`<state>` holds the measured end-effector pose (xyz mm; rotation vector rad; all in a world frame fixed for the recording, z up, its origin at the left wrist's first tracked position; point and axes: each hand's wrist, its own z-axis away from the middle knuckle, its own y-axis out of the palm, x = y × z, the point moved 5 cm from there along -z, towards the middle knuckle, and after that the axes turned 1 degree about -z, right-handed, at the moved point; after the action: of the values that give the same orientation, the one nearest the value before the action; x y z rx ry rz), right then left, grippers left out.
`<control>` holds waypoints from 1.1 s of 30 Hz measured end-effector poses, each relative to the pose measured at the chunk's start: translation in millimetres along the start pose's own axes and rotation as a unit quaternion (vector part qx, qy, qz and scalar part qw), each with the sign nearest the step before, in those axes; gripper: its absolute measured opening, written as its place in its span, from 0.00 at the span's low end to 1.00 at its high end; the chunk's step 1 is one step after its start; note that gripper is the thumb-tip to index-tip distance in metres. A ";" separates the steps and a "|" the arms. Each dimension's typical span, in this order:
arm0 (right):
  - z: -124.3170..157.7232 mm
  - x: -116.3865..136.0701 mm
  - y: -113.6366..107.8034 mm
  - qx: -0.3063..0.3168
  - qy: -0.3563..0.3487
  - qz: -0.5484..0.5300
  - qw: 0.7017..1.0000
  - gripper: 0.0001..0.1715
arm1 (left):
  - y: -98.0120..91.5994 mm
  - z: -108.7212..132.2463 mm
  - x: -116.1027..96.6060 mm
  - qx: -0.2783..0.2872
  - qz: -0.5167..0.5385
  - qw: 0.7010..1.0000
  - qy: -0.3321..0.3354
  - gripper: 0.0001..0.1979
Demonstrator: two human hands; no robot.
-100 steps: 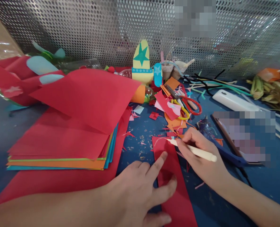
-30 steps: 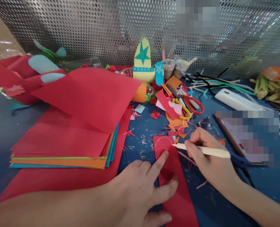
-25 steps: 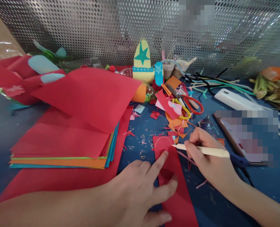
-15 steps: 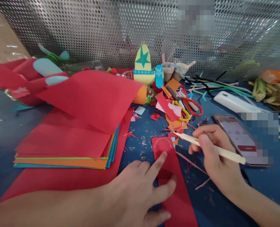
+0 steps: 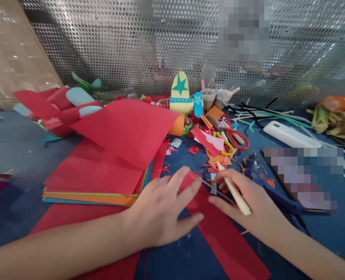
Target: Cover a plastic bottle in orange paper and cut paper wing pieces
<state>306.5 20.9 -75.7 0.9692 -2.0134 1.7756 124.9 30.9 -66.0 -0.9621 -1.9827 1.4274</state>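
Note:
My left hand [image 5: 163, 208], palm down with its fingers spread, lies over the upper end of a red paper strip [image 5: 223, 237]. Under those fingers, a small piece of a pale drawn line shows at the strip's end; the rest is covered. The strip slants down to the right across the blue table. My right hand [image 5: 248, 196] holds a cream-coloured pen [image 5: 236, 193], tip pointing away and up to the left, with the thumb stretched out toward the strip's edge. Whether that thumb touches the paper I cannot tell.
Left stands a stack of coloured paper [image 5: 111, 155]. Paper scraps and red-handled scissors [image 5: 238, 139] lie beyond my hands. A dark blue glue gun [image 5: 277, 196] and a phone [image 5: 300, 181] are on the right. A decorated bottle [image 5: 181, 105] lies before the perforated metal panel [image 5: 117, 42].
The strip has turned, its lower end swinging right. My left hand's fingers now cover most of the drawn curve. My right hand has moved left, closer to the strip, with the pen turned steeper.

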 end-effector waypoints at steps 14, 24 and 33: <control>13.2 17.1 14.4 0.112 -0.002 -0.069 0.991 0.17 | 5.8 -15.9 28.5 0.077 0.216 0.973 -0.037 0.30; -1.3 -0.3 -11.7 0.067 0.072 -0.097 0.990 0.13 | -17.3 -28.5 67.2 0.025 0.259 0.945 -0.197 0.09; -21.7 -24.2 -45.6 -0.158 0.067 -0.170 0.970 0.11 | -22.9 -15.3 46.5 0.426 0.571 0.700 -0.051 0.16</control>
<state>349.1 48.0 -51.4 0.9903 -1.8405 1.2611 101.8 71.9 -39.4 -1.6713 -0.3108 2.6607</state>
